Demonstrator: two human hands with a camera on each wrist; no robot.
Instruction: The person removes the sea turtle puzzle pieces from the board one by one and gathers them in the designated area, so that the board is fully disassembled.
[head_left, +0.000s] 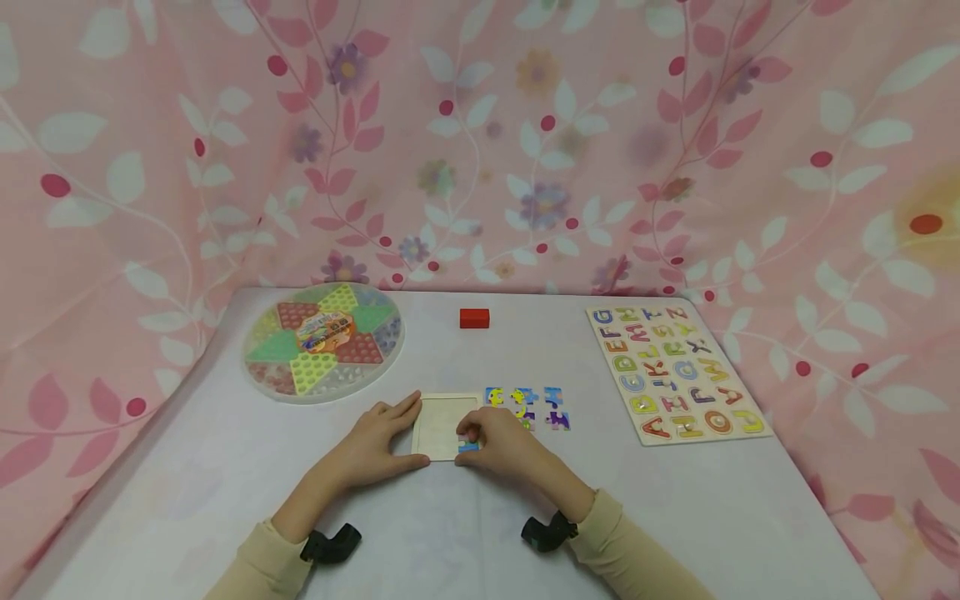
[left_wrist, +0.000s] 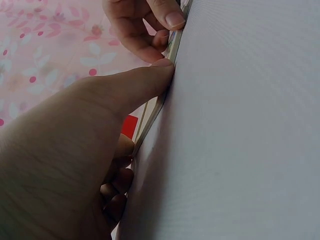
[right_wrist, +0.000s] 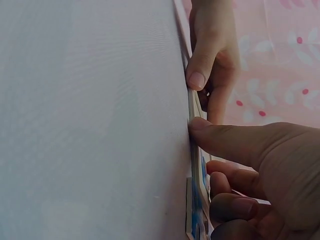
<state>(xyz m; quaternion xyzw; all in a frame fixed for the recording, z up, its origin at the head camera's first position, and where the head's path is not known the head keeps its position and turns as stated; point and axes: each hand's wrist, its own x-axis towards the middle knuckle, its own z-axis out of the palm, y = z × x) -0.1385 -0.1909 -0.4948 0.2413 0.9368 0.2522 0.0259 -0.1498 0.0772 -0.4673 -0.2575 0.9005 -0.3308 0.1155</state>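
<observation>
A shallow wooden puzzle tray (head_left: 435, 427) lies on the table in front of the person. The left hand (head_left: 372, 442) grips its left part, fingers at the far left corner and thumb on the near edge. In the left wrist view that thumb (left_wrist: 145, 82) presses against the tray's rim. A blue jigsaw piece (head_left: 468, 446) sits in the tray's near right corner. Over it the right hand (head_left: 502, 442) bends, pinching at the piece with curled fingers while its thumb (right_wrist: 220, 137) rests on the tray's near rim. The right hand partly covers the piece.
Several loose jigsaw pieces (head_left: 555, 408) lie right of the tray, some partly behind the right hand. A red block (head_left: 474, 318) stands farther back. A round Chinese checkers board (head_left: 345, 387) is at back left, a wooden alphabet board (head_left: 651, 435) at right.
</observation>
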